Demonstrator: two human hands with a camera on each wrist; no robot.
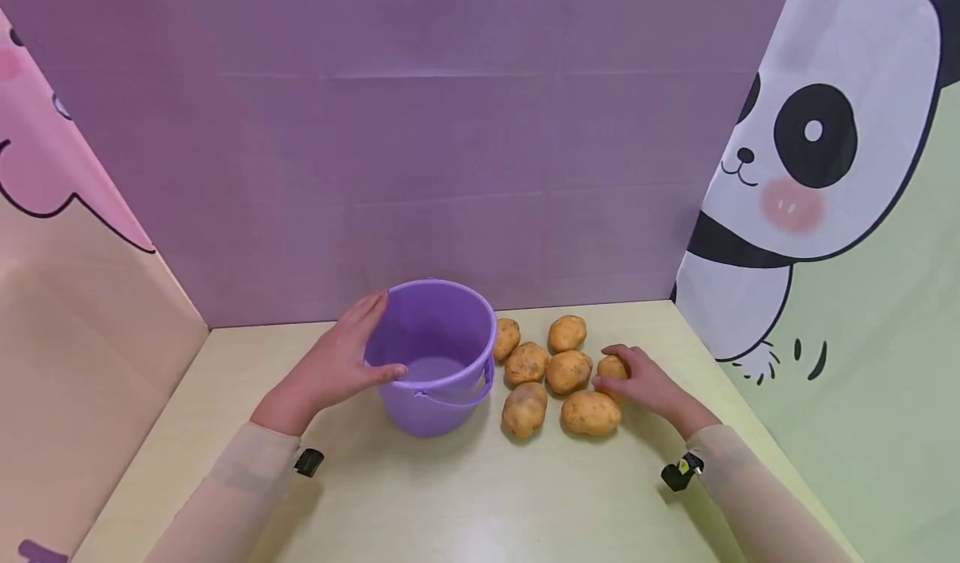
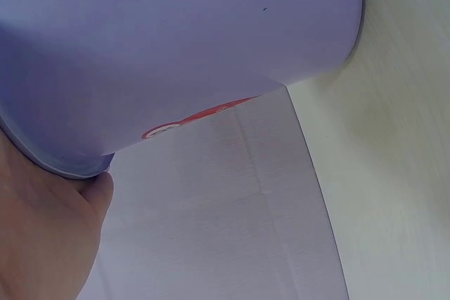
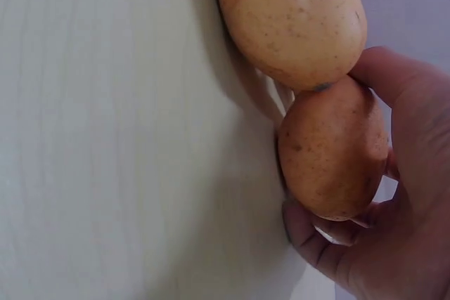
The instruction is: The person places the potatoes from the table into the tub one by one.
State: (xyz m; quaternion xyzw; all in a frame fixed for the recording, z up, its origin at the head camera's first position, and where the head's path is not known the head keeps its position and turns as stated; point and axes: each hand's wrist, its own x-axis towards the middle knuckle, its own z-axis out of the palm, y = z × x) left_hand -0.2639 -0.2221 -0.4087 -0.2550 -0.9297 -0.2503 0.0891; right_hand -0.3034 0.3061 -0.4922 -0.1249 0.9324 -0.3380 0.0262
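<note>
Left hand (image 1: 335, 363) clamped on purple bucket (image 1: 429, 413), right hand (image 1: 649, 385) on potato (image 3: 334, 149), unreadable red label (image 2: 204, 114)

There are two hands, one left hand (image 1: 335, 363) and one right hand (image 1: 651, 386). I count seven potatoes (image 1: 568, 371) in all. One potato (image 3: 332, 149) is in the right hand, and six sit between the two hands. There is one bucket (image 1: 432, 411), with one handle (image 1: 488, 380), at the left hand. Two little black things (image 1: 309, 462) are there, one near each hand. One big panda picture (image 1: 832, 113) is past the right hand.
</note>
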